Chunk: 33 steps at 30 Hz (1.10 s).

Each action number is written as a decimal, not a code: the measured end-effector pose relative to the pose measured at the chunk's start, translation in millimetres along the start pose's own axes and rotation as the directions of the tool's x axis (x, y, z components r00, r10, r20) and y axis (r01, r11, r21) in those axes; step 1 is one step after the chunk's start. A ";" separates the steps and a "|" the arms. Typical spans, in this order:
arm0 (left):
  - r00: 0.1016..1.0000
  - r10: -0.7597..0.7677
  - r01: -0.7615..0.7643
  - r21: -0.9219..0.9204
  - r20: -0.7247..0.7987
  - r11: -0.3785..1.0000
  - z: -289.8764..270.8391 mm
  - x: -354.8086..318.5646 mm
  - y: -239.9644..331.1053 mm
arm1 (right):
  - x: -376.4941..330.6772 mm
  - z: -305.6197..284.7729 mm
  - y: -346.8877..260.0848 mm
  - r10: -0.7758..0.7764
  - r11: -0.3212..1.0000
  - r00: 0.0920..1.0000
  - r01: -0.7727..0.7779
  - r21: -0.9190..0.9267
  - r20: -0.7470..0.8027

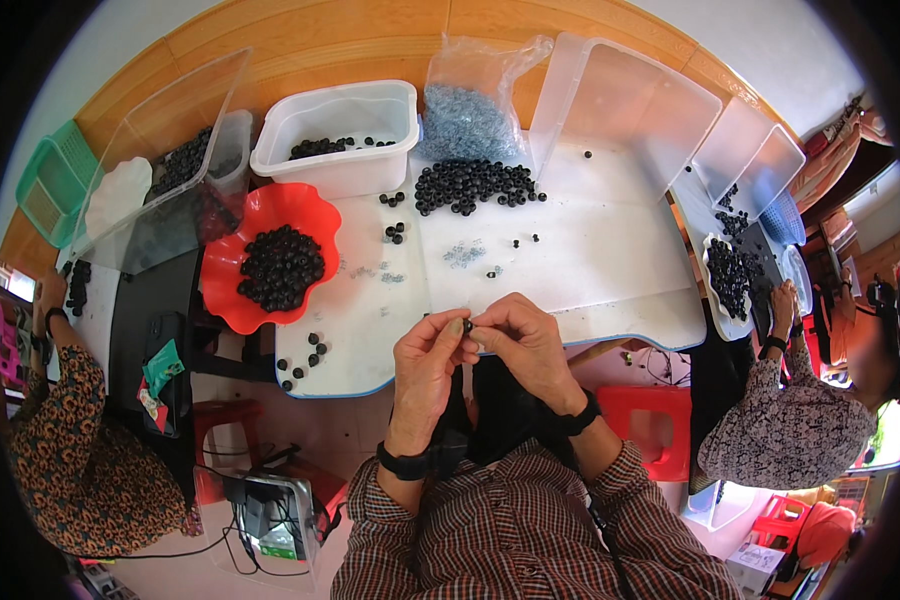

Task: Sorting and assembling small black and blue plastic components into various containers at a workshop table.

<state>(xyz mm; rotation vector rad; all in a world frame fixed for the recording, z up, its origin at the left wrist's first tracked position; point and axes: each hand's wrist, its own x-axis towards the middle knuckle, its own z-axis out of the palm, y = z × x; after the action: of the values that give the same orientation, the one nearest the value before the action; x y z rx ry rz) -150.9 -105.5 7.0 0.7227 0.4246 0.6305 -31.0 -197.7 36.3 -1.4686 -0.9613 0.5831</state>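
Note:
My left hand [426, 368] and my right hand [530, 348] meet at the table's front edge. Thumbs and fingertips of both pinch one small round black piece [468, 325]. Fingers partly cover it, so its exact kind does not show. Just beyond, a similar black piece [492, 273] lies by a scatter of small clear bits [463, 255]. A wide pile of black round pieces [475, 185] spreads farther back. To the left, a red wavy-rimmed bowl [320, 210] holds a heap of the same pieces [282, 268].
Behind the pile stand a white tub [340, 180] and a plastic bag of bluish clear bits [467, 120]. Clear plastic panels [630, 110] rise at the right and left. Loose black pieces [313, 340] lie near the front left. People work at both sides; a red stool [650, 420] stands right.

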 end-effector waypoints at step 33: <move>0.998 0.055 -0.057 0.111 0.028 0.992 1.5 -3.7 1.9 | 0.1 -1.3 -15.5 -0.222 0.945 0.975 0.218 -0.244 0.013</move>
<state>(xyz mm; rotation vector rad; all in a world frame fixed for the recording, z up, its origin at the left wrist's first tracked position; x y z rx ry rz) -153.5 -107.6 9.9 0.8508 0.4205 0.6537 -33.4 -199.4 51.6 -1.5518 -1.2006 0.2974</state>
